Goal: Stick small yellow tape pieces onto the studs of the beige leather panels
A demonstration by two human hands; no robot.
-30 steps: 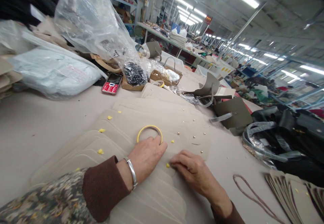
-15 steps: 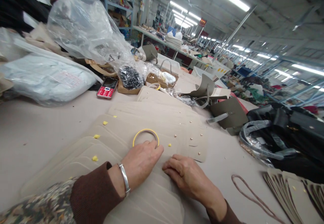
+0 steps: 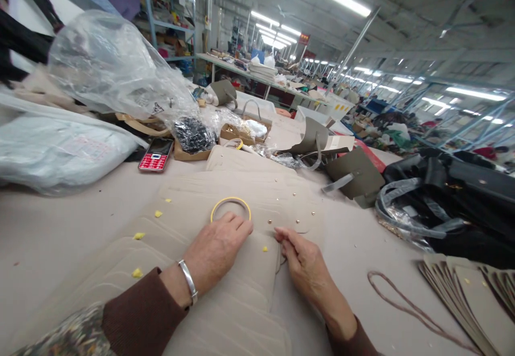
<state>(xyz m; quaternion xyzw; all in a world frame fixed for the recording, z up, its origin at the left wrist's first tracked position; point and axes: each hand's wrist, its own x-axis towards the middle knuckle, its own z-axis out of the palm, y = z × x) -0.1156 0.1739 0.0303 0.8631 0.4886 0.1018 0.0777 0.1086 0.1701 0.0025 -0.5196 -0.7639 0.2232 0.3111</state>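
My left hand (image 3: 215, 251), with a silver bangle at the wrist, has its fingers closed on the near side of a roll of yellow-edged tape (image 3: 231, 200). The roll stands over a spread of overlapping beige panels (image 3: 189, 232). My right hand (image 3: 308, 264) is closed in a pinch at the right edge of the top beige panel (image 3: 257, 275); its fingertips partly hide that edge. A small yellow tab (image 3: 264, 248) sits on this panel between my hands. More yellow tabs (image 3: 139, 235) dot the panels to the left, and metal studs (image 3: 298, 221) show on those beyond my right hand.
A red-keyed phone (image 3: 156, 154) and plastic-wrapped bundle (image 3: 68, 141) lie at left. Small boxes (image 3: 193, 154) and olive pieces (image 3: 354, 173) sit farther back. Black bags (image 3: 475, 200), a brown cord loop (image 3: 402, 302) and a fanned beige stack (image 3: 454, 297) are at right.
My right hand has moved away from my left, to the panel's right edge. The top panel and its yellow tab have shifted slightly toward me. My left hand still holds the tape roll.
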